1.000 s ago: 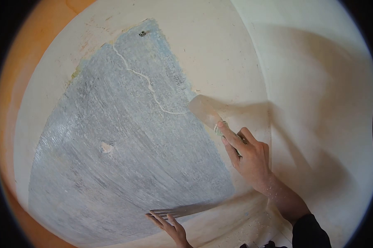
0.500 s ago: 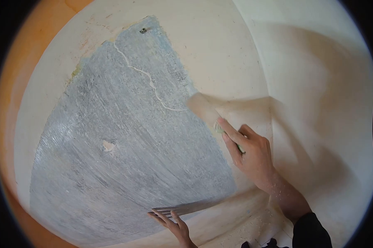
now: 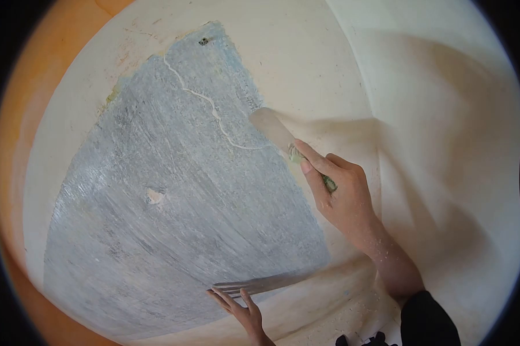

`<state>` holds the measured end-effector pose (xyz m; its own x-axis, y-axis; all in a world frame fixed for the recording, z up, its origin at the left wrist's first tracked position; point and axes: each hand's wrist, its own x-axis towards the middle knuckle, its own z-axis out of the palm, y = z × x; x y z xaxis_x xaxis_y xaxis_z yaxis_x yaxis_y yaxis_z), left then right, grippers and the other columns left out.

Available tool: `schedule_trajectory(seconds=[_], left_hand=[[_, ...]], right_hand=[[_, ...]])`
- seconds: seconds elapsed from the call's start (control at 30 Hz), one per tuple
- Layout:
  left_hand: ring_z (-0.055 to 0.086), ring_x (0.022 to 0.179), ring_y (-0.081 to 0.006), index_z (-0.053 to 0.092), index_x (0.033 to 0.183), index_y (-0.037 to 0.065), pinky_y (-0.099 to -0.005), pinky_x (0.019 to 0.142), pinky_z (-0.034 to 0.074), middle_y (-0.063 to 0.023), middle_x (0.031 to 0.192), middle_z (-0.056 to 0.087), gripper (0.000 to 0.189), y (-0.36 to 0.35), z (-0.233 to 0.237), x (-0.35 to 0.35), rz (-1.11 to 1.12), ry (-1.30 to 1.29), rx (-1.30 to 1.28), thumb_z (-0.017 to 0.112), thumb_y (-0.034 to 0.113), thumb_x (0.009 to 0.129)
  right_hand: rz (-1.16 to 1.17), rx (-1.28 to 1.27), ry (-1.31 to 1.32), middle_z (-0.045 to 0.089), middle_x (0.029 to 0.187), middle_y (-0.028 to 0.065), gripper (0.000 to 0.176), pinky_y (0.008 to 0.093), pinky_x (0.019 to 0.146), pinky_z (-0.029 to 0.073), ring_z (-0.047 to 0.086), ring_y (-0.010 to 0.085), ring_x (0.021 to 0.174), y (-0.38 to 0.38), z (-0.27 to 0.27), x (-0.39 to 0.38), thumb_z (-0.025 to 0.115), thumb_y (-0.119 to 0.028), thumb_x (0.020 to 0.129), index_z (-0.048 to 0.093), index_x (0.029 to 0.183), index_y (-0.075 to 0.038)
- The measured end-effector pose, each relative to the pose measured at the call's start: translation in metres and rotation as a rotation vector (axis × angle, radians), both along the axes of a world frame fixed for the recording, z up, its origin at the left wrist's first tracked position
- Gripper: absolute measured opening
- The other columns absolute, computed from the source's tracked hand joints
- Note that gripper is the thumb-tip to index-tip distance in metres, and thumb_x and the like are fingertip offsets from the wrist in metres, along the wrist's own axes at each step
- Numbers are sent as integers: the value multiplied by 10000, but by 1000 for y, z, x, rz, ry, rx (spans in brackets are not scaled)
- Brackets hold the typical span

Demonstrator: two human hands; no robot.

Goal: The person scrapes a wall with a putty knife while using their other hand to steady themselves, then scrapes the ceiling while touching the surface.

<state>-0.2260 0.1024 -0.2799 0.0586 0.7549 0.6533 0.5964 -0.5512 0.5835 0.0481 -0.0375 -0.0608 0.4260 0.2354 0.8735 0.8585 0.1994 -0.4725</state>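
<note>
1. Head view: your right hand [image 3: 343,199] is closed around the scraper [image 3: 271,130] handle, with the forefinger stretched along it. The blade lies on the right edge of the grey patch [image 3: 173,213], beside the lower end of the white crack [image 3: 211,106].
2. Your left hand [image 3: 242,311] is spread and holds nothing. Its fingertips rest on the wall [image 3: 306,305] at the patch's lower edge.
3. By the look of it, a large area is stripped. The cream coat [image 3: 306,69] covers the wall above, right of and below the patch, so plenty is left.
</note>
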Motion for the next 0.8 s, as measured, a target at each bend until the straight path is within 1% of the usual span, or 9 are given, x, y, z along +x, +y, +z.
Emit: schedule_trajectory(seconds=[0.1,0.3,0.4,0.47,0.6,0.63,0.67,0.73,0.8], left_hand=[[63,1511,-407,80,1577,32,-548,1197,126,-239,1632,47,768,0,1,-5,-18,-33,-11,512,336,1019],[85,1508,-407,79,1575,26,-532,1203,138,-237,1631,77,770,-8,10,-6,-5,-18,-24,522,320,1017],[90,1507,-408,83,1574,27,-528,1203,161,-241,1627,97,762,-10,9,-3,-12,-67,-38,529,293,1017],[93,1507,-407,86,1574,27,-530,1201,168,-240,1625,110,760,-8,11,-1,-9,-100,-43,530,291,1017],[111,1498,-440,172,1565,22,-559,1180,197,-273,1612,120,685,4,37,14,15,-140,291,520,229,1013],[117,1497,-442,209,1558,17,-563,1177,204,-275,1612,121,654,7,49,20,-13,-158,411,517,193,1009],[117,1497,-442,209,1558,17,-563,1177,204,-275,1612,121,654,14,59,29,-4,-164,413,517,193,1009],[196,1487,-416,294,1528,-1,-555,1190,175,-251,1611,168,571,31,78,49,-129,-170,652,486,151,1012],[240,1477,-413,360,1500,-8,-557,1184,184,-259,1597,215,527,28,106,75,-159,-78,784,473,113,1000]], right_hand=[[-23,-61,19,495,594,84,358,331,466,405,471,168,470,-4,-32,-4,633,-142,959,633,1314,-102],[-50,-9,-23,509,585,94,335,337,471,411,502,187,477,1,8,-4,614,-166,972,641,1298,-95],[-37,-69,51,518,594,102,333,343,476,418,508,199,480,1,-21,-9,607,-166,975,638,1299,-94],[-42,-20,6,518,594,96,339,340,472,419,505,188,476,5,-9,-6,602,-169,979,633,1309,-97],[-85,-5,-90,517,587,84,348,338,460,420,492,168,459,-2,12,0,599,-172,982,627,1319,-93],[-80,-6,-96,517,587,84,348,338,460,420,492,168,459,-3,2,-2,599,-172,982,627,1319,-93],[-89,-31,-66,517,586,86,343,342,458,422,490,178,452,-2,-17,-5,599,-176,981,631,1312,-89],[-67,-45,-23,521,595,103,335,356,451,426,494,222,444,2,-26,-5,598,-188,979,638,1297,-92],[-67,-9,-59,522,597,104,332,355,444,423,502,226,447,2,-6,-2,596,-194,979,641,1294,-99]])
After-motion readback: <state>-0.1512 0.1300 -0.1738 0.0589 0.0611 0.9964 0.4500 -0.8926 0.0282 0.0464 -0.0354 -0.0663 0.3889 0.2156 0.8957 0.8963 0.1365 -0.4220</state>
